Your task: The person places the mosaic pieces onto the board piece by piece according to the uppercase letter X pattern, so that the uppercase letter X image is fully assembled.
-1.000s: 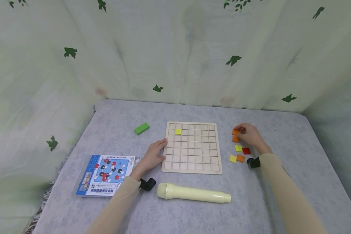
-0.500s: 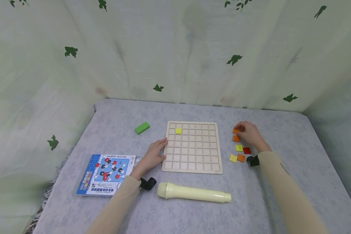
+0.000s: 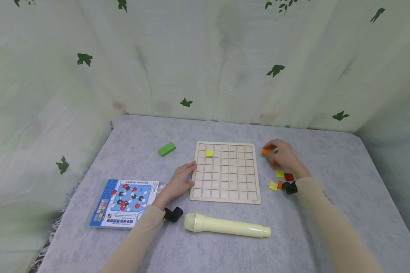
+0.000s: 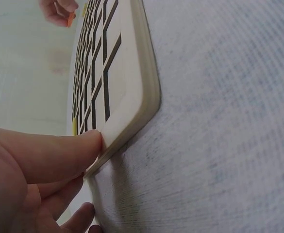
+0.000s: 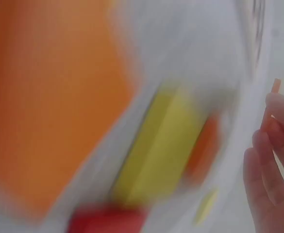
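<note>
In the head view my left hand (image 3: 179,181) touches the left edge of a square wooden grid board (image 3: 227,170). The left wrist view shows its thumb (image 4: 69,154) against the board's rim. One yellow tile (image 3: 209,153) sits in a cell near the board's upper left. To the right of the board, my right hand (image 3: 284,153) pinches an orange square tile (image 3: 265,151), also seen as an orange tile (image 5: 276,86) between fingers in the right wrist view. Below that hand lie an orange tile (image 3: 276,163), a yellow tile (image 3: 279,173) and a red tile (image 3: 289,177).
A further yellow tile (image 3: 273,185) and an orange tile (image 3: 280,184) lie nearer the front. A pale yellow microphone-shaped object (image 3: 227,225) lies before the board. At left are a bagged molecule-model box (image 3: 130,204) and a green block (image 3: 166,149). A curtain (image 3: 205,60) stands behind the table.
My right hand has picked the upper orange tile up from beside the other tiles and moved left with it towards the board. The left hand stays at the board's edge.
</note>
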A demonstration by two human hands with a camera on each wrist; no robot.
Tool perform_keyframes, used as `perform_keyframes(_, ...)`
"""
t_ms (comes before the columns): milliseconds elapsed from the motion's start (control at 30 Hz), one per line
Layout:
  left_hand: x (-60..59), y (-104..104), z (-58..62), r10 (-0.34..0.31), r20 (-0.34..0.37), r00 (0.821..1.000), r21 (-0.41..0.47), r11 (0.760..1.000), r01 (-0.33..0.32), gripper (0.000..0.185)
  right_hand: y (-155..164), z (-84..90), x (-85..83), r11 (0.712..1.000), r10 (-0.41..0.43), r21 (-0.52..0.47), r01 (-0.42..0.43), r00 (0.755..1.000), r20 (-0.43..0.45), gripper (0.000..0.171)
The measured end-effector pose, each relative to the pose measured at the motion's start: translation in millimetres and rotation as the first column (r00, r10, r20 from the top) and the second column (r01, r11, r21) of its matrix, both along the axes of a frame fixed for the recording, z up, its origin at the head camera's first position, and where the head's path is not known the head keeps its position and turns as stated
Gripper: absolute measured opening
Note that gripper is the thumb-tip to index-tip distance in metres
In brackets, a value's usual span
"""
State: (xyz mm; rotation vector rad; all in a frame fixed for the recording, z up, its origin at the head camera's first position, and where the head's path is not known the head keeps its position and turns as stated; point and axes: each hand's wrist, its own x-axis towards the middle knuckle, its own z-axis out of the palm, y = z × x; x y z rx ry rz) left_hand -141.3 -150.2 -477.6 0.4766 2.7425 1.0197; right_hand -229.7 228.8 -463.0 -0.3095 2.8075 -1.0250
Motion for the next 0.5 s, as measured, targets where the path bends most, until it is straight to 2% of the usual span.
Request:
perform_keyframes(200, 0.8, -0.1, 1.0, -0.001, 0.003, 1.000, -0.004, 1.000, 0.001, 0.060, -39.6, 1.1, -2.5, 0.992, 0.110, -0.060, -0.111, 0.994, -0.018, 0.023)
perform_keyframes(367, 1.2, -0.1, 1.1, -0.001, 0.000, 1.000, 0.003, 1.000, 0.001, 0.061, -65.8, -3.8, -7.9, 0.987, 0.159, 0.000, -0.159, 0.987, -0.009, 0.023)
perform_keyframes(500, 1.9, 0.3, 2.3, 0.001, -0.002, 1.000, 0.010, 1.000, -0.001, 0.061, -77.8, -3.7, -9.9, 0.988, 0.148, 0.030, -0.149, 0.989, 0.023, 0.024)
